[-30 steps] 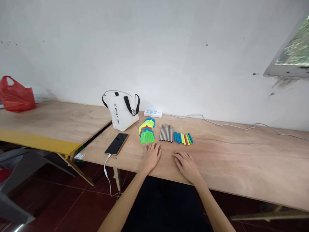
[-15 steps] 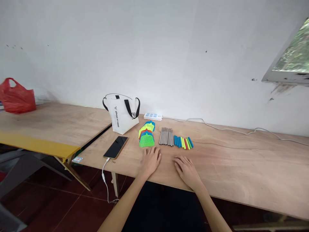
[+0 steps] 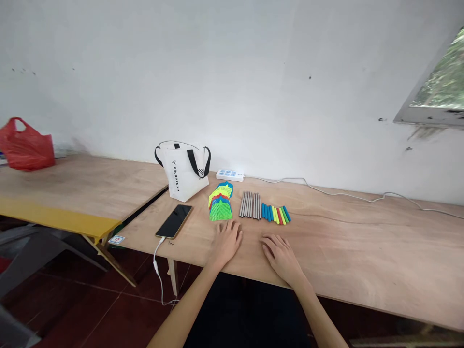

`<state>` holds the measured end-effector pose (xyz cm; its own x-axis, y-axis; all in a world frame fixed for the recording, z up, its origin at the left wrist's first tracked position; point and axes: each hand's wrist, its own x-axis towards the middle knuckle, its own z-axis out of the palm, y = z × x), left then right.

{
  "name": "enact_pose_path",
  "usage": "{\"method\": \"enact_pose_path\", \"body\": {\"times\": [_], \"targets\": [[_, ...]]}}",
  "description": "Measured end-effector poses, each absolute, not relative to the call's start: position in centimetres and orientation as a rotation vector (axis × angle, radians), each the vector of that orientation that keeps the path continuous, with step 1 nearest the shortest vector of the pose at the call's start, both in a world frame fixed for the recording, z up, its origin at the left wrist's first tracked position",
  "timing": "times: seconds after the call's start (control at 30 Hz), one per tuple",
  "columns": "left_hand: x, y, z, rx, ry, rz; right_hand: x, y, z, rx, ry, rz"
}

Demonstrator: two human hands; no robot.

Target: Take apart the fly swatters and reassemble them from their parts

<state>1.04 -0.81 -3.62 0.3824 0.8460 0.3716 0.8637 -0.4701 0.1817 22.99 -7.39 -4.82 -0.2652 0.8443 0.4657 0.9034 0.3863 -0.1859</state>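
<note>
My left hand (image 3: 225, 241) rests palm down on the wooden table (image 3: 362, 251), fingers apart and holding nothing. Just beyond its fingertips lies an overlapping stack of coloured mesh fly swatter heads (image 3: 220, 210), the green one on top and nearest. My right hand (image 3: 280, 253) also lies flat and open on the wood near the front edge, with nothing in it. Ahead of it are a row of short blue, yellow, red and green handles (image 3: 274, 213). Several thin grey metal rods (image 3: 250, 205) lie side by side between the swatter heads and the handles.
A black-screened phone (image 3: 174, 221) with a white charging cable (image 3: 155, 265) lies at left. Behind it stands a white bag (image 3: 183, 174) with black straps. A power strip (image 3: 229, 175) sits by the wall, its cord running right. A red plastic bag (image 3: 27, 150) stands on the neighbouring table.
</note>
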Motion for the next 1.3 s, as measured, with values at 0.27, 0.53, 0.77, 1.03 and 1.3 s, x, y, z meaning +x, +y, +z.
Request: {"method": "enact_pose_path", "body": {"times": [0.27, 0.53, 0.77, 1.03, 1.3], "targets": [[1.1, -0.8, -3.6, -2.564, -1.600, -0.629, 23.0, -7.4, -4.8, -1.491, -2.155, -0.152], [1.1, -0.9, -3.3, -2.580, -1.612, -0.633, 22.9, -7.5, -4.6, -1.493, -2.158, -0.147], [1.1, -1.0, -3.2, -2.576, -1.615, -0.637, 22.8, -7.6, -4.4, -1.498, -2.160, -0.149], [1.1, -0.9, -3.2, -2.581, -1.611, -0.638, 23.0, -7.5, -4.6, -1.500, -2.175, -0.131], [1.0, -1.0, -3.2, -2.582, -1.623, -0.660, 23.9, -7.2, -4.8, -1.494, -2.105, 0.007]]}}
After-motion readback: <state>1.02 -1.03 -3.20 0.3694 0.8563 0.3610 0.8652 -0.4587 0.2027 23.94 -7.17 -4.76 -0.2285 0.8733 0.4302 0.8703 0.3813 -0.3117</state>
